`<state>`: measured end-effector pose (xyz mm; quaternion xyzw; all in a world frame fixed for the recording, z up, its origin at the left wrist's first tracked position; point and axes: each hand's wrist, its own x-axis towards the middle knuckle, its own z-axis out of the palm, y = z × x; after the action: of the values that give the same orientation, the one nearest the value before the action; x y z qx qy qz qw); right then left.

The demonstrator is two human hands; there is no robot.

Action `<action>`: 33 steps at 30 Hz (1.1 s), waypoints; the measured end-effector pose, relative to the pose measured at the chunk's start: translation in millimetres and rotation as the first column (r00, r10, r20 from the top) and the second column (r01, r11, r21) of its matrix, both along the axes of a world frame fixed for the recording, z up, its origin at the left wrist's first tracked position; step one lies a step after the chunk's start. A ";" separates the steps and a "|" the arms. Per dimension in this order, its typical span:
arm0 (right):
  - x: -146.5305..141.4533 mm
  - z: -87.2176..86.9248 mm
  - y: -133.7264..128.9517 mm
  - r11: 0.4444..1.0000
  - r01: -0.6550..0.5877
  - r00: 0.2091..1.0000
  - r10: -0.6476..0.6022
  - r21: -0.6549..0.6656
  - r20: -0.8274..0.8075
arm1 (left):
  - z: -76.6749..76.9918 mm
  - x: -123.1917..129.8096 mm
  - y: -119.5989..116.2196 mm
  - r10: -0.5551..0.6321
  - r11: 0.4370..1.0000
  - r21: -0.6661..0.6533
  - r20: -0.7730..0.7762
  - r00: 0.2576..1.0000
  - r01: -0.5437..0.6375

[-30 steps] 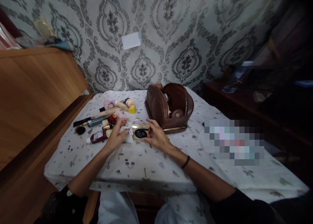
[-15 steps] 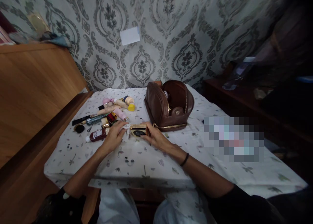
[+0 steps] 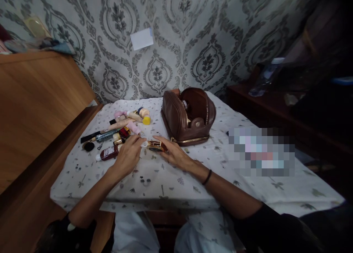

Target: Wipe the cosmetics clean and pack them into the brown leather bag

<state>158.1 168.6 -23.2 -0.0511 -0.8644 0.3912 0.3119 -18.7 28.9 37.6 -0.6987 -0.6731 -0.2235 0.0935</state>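
Observation:
My right hand [image 3: 174, 153] grips a small gold case with a dark oval [image 3: 154, 145] by its right end, just above the tablecloth. My left hand [image 3: 129, 153] is closed on a white crumpled tissue [image 3: 144, 143] at the case's left end. Left of that hand lies a dark red bottle with a white cap [image 3: 108, 152]. Beyond it are a pink tube [image 3: 134, 128], a grey-blue tube [image 3: 107, 135], a yellow-capped bottle [image 3: 146, 120] and several other cosmetics. The brown makeup bag [image 3: 178, 120] stands unzipped behind my right hand.
A black-headed makeup brush [image 3: 89, 146] lies at the table's left side. A wooden cabinet [image 3: 41, 109] borders the left, and the patterned wall [image 3: 154, 69] is behind. On the right stand a blurred-out item [image 3: 261, 152] and a plastic bottle [image 3: 266, 78] on a dark side table.
The gold case has tilted in my right hand, so its face looks narrower. My left hand has turned over slightly and less of the tissue shows. The whole view has shifted a little.

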 end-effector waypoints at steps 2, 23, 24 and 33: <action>0.4 0.4 -0.4 1.000 0.023 1.000 -0.023 -0.002 -0.001 | 2.7 5.6 -0.1 0.001 1.000 0.002 -0.023 1.000 -0.001; -0.3 9.7 -4.9 0.958 0.185 0.979 -0.159 0.218 -0.130 | 16.2 23.2 -5.9 -0.052 0.999 0.019 0.073 0.996 0.051; -1.4 8.2 -5.1 0.956 0.180 0.980 -0.156 0.232 -0.120 | 15.4 24.0 -6.5 -0.054 0.998 0.018 0.043 0.998 0.053; -3.5 3.7 0.5 0.994 0.105 0.993 -0.106 0.026 0.049 | 14.2 31.8 -6.6 -0.024 0.998 -0.065 -0.212 0.977 0.010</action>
<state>154.6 169.1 -19.5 -0.1029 -0.8726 0.3625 0.3108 13.0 22.3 51.8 -0.7269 -0.6601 -0.1270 0.1407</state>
